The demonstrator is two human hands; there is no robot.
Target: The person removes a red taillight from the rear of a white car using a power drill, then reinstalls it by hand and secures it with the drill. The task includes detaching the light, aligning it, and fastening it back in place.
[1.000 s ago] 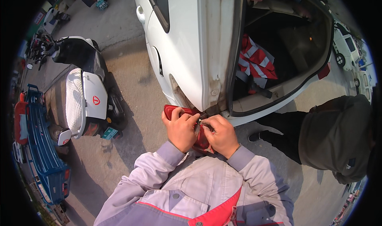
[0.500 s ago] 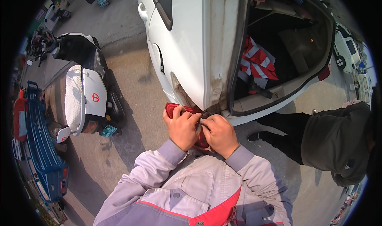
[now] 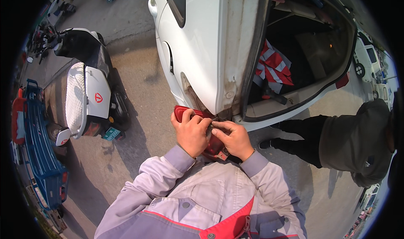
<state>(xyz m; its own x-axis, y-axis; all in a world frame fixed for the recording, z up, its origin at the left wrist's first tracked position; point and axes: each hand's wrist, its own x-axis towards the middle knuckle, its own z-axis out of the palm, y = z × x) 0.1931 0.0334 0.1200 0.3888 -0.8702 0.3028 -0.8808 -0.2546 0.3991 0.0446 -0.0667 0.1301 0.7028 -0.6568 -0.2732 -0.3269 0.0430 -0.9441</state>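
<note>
My left hand (image 3: pixel 191 134) is wrapped round a red tail light (image 3: pixel 215 144), which is detached from the rear corner of the white car (image 3: pixel 198 49). The light's upper end shows past my left fingers, its lower part between my two hands. At the light's inner side, my right hand (image 3: pixel 235 141) pinches with thumb and forefinger; whatever is between the fingertips is too small to make out. Just beyond my hands lies the bare, dirty lamp recess (image 3: pixel 190 94) in the bodywork.
The car's rear opening (image 3: pixel 307 49) shows a red-and-white cloth (image 3: pixel 273 66) and a dark tool with a red part (image 3: pixel 273 95) inside. To the right stands a person in dark clothes (image 3: pixel 351 144). A white scooter (image 3: pixel 97 96) and a blue cargo tricycle (image 3: pixel 44 150) are parked at left.
My right hand has drawn slightly to the right and its fingers have straightened somewhat, so more of the tail light shows between my hands. My left hand keeps its hold.
</note>
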